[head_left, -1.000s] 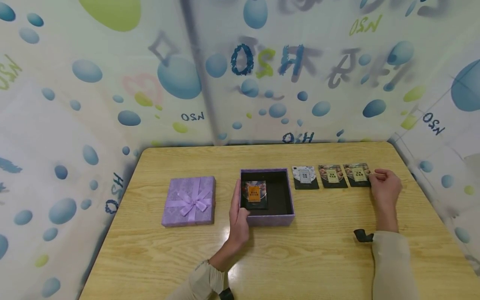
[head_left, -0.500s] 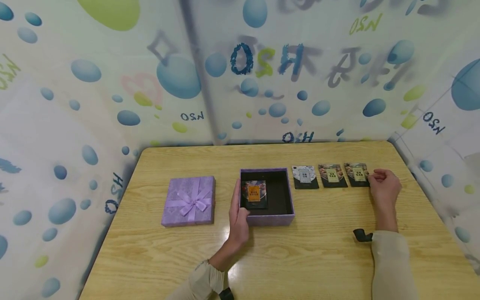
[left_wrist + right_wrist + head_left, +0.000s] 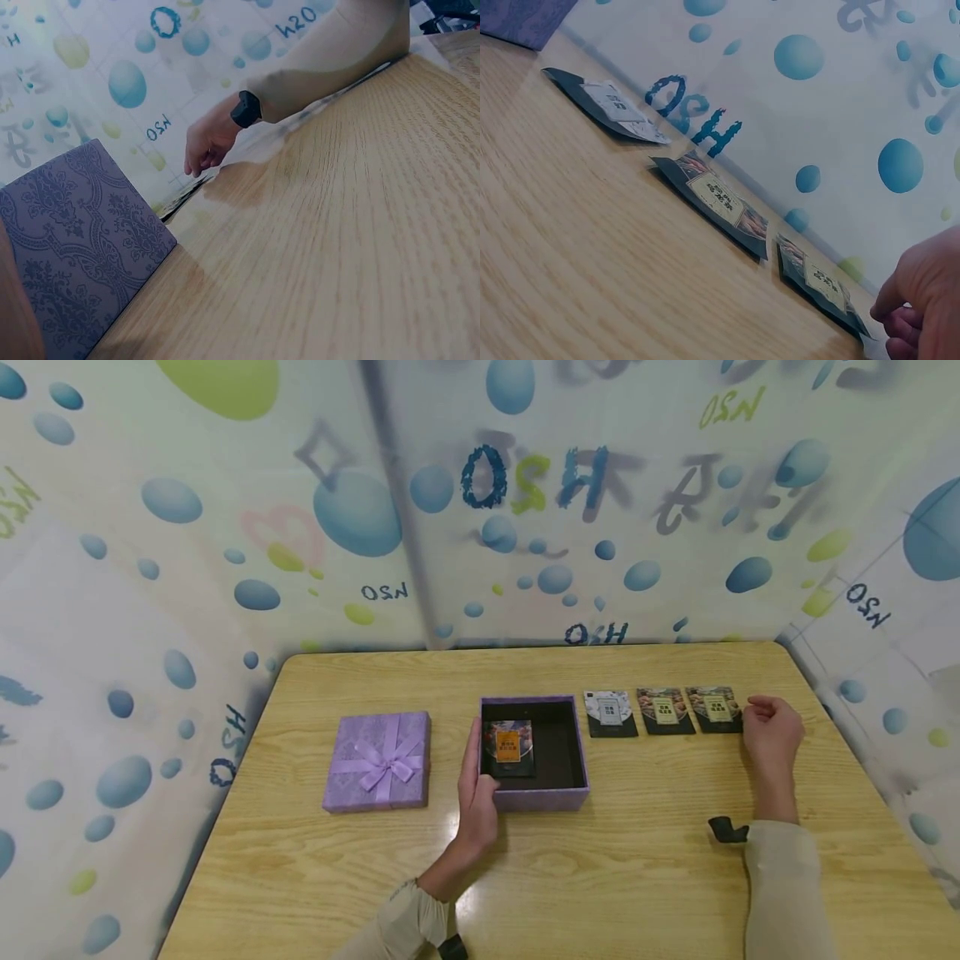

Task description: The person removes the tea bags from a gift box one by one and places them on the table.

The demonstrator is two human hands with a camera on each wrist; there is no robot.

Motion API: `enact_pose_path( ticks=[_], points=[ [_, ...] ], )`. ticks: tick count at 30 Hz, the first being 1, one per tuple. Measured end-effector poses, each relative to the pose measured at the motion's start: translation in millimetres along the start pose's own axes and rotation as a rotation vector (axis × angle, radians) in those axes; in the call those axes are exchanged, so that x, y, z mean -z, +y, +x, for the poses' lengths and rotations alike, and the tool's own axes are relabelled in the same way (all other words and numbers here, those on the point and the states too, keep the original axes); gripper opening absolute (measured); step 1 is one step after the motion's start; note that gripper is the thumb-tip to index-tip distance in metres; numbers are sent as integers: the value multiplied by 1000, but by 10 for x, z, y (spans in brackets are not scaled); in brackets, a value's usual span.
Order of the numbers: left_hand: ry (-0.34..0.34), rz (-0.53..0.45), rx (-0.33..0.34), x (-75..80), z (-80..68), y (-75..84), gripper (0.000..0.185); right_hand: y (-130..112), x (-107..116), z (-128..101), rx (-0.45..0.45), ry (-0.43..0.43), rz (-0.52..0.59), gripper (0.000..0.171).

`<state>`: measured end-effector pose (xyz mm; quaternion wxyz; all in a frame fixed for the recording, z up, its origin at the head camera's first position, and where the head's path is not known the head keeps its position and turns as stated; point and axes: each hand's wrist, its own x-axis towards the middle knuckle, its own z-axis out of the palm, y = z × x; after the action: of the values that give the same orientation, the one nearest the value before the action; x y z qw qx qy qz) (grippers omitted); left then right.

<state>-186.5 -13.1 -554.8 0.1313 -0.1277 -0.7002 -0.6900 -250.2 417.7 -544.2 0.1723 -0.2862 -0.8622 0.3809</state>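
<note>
My left hand (image 3: 478,810) holds the purple box (image 3: 542,802) at its front left corner. Its fingers lie straight along the left wall, thumb at the corner. Inside the box, at the left, lies a dark packet (image 3: 508,747) with an orange label. At the right end of a row of packets, my right hand (image 3: 772,735), fingers curled, pinches the edge of a packet with a pale yellow label (image 3: 715,710). In the right wrist view the fingertips (image 3: 881,309) are right at the corner of that packet (image 3: 821,285); the thumb is hidden.
Left of the box lies its purple lid (image 3: 378,762) with a ribbon bow. Between box and right hand are a grey-and-white packet (image 3: 611,714) and another yellow-labelled packet (image 3: 665,712). A patterned curtain (image 3: 480,527) stands behind the wooden table (image 3: 615,877).
My right hand shifts very slightly to the right, and the edge of the packet beside it shifts with it. The left hand and the box stay still.
</note>
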Motion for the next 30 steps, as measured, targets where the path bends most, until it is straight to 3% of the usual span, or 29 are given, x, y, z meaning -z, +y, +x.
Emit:
enact_pose_path(
  ticks=[16,30],
  points=[
    [0,-4,12,1,-2,16,90,-179,77,-61,-10,-62,72,40],
    [0,-1,5,-4,6,5,89,-437,79,-132,121,-69,109,37]
  ],
)
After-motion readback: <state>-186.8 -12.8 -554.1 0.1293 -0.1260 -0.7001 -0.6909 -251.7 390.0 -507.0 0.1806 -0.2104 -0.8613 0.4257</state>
